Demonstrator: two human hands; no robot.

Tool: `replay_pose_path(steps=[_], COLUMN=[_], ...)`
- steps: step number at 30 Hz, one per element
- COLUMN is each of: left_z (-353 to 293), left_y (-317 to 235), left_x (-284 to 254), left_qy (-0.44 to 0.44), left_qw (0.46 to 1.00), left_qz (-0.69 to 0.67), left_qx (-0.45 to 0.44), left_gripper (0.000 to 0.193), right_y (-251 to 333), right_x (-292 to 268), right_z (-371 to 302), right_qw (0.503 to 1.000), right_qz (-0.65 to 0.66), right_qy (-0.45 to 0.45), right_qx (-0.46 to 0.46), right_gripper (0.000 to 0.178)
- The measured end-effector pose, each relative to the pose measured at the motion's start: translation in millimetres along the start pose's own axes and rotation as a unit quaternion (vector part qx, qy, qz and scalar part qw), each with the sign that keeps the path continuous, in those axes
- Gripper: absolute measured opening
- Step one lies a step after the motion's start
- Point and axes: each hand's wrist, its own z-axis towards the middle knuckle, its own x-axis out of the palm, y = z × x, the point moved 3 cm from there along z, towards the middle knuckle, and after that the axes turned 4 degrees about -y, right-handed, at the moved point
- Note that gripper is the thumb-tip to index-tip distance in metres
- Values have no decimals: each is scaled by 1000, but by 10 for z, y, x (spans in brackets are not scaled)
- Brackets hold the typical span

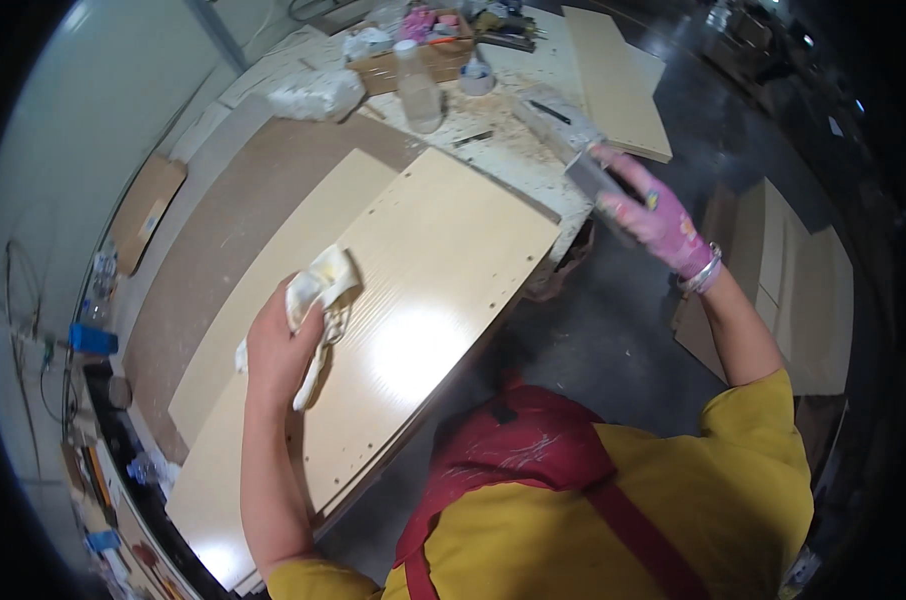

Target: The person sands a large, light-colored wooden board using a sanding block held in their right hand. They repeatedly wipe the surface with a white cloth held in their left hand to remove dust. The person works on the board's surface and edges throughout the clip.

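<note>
While left hand grips cloth, panel beneath

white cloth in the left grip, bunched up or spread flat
Bunched up: the white cloth is gathered in the left grip, its folds crumpled, with a narrow end trailing over the pale board.

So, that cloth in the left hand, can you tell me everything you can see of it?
The cloth is cream-white with yellowish patches and looks like soft fabric. It is crumpled, gripped in the bare left hand, with a loose fold sticking out beyond the fingers and a narrow tail trailing toward the person. It is over the pale board; how much touches the surface is unclear.
</note>
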Motion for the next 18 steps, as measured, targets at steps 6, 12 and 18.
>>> replay_pose_path(steps=[6,12,18], left_z=[47,20,56], left_y=[108,112,160], left_x=[112,58,61], left_qy=[-47,-62,-73], left_qw=[993,993,986], left_qz=[54,63,89], left_qx=[91,78,120], left_gripper=[31,29,28], right_y=[177,200,126], right_x=[815,1282,796], right_z=[233,1325,583], right_qw=[975,986,979], right_qz=[-184,-107,-120], right_qy=[105,129,164], right_qx=[-65,-22,2], right_gripper=[65,65,62])
